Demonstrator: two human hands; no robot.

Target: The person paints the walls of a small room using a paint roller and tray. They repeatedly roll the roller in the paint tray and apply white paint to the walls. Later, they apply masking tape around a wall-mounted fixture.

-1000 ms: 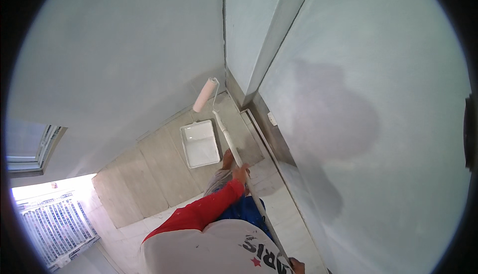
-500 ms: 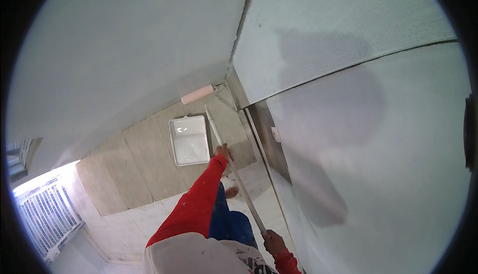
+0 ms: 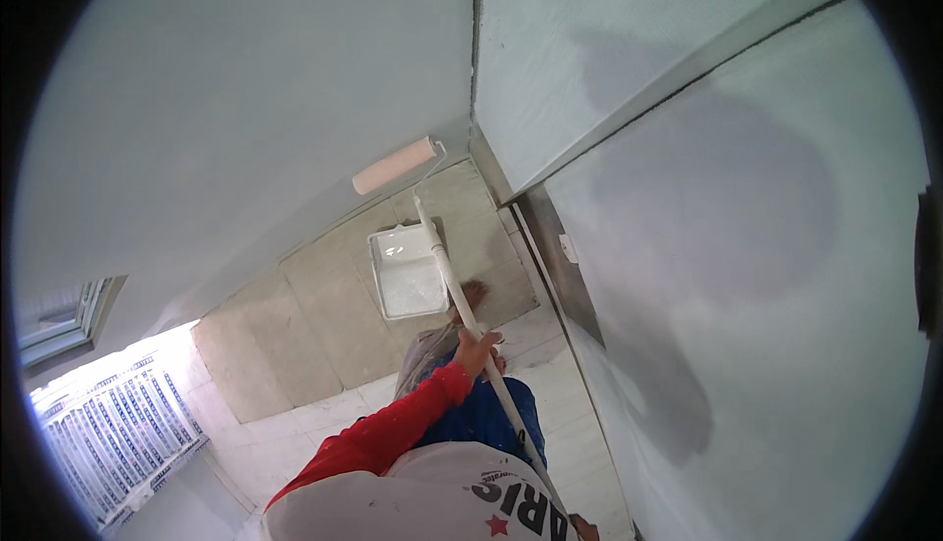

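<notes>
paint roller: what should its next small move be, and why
Perhaps ease the roller upward along the left wall: it seems close to that wall's lower part, beyond the paint tray, though contact is unclear. The left hand grips the pole, and the right hand shows beside it at the lower edge.

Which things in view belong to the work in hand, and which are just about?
In use:
roller
pole, in left hand; right hand, partly cut off, by its near end
tray

Just about:
window
wall fitting
slatted panel
</notes>
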